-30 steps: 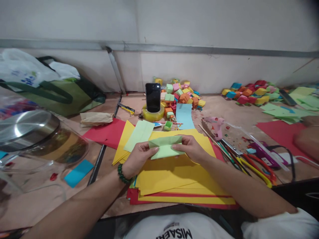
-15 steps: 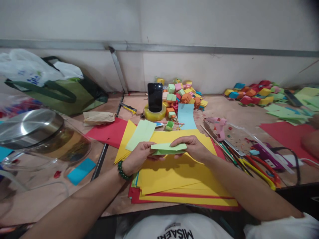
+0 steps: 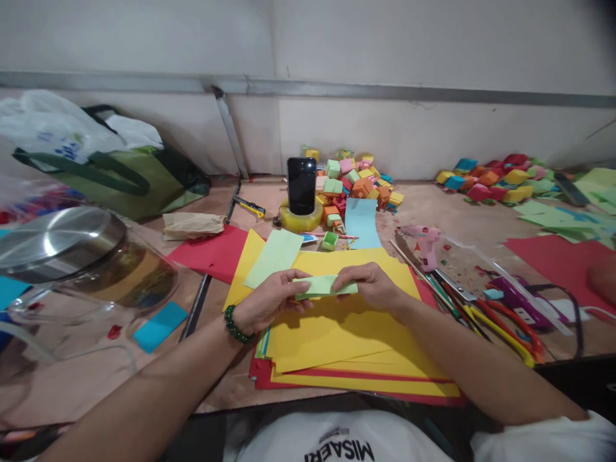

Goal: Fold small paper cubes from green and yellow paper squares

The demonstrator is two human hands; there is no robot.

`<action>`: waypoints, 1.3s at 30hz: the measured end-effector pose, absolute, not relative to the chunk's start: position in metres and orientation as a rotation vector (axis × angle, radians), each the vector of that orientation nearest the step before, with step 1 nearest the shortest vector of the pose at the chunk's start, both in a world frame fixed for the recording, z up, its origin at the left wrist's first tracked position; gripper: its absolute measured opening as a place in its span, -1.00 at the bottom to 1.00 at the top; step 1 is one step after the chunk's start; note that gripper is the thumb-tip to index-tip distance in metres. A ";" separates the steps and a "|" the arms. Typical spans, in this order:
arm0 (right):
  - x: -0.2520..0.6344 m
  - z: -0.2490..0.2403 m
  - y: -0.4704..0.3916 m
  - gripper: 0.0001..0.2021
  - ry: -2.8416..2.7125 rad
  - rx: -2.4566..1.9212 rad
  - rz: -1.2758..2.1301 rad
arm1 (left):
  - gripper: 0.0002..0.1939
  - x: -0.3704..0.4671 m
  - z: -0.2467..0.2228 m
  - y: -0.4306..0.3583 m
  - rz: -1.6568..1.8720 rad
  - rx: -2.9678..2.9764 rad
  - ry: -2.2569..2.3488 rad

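Observation:
A narrow folded strip of light green paper (image 3: 321,286) is held level between both hands, above a stack of yellow sheets (image 3: 337,333) with red edges showing underneath. My left hand (image 3: 276,296) pinches its left end, thumb on top. At the right end, my right hand (image 3: 369,284) grips it between thumb and fingers. Another light green sheet (image 3: 273,258) lies flat just beyond my left hand. A small open green paper box (image 3: 330,241) stands behind the stack, near a light blue sheet (image 3: 362,222).
A phone (image 3: 301,186) leans upright on a yellow tape roll, beside piled paper cubes (image 3: 360,186). To the left stand a glass teapot (image 3: 139,276) and a green bag (image 3: 158,186). Scissors (image 3: 500,327) and a pink glue gun (image 3: 426,244) lie right. Another person's hand (image 3: 604,282) shows at the right edge.
The green paper has been pressed from a partly open fold into a flatter, narrower strip. My right thumb and fingers have closed around its right end. The view has shifted slightly.

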State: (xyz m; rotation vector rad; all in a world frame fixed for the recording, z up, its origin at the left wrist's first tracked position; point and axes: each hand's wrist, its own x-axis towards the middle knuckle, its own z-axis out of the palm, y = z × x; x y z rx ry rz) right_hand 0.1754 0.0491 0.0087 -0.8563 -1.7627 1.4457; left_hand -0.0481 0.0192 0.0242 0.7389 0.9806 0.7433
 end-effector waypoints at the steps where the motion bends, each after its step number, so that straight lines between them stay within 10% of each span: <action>1: 0.176 0.008 0.049 -0.73 -1.813 -0.834 1.404 | -0.68 -0.048 0.023 0.019 0.732 0.782 1.005; 39: 0.170 0.020 0.031 -0.74 -1.990 -1.158 1.648 | -0.78 -0.031 0.027 0.001 0.812 1.186 1.122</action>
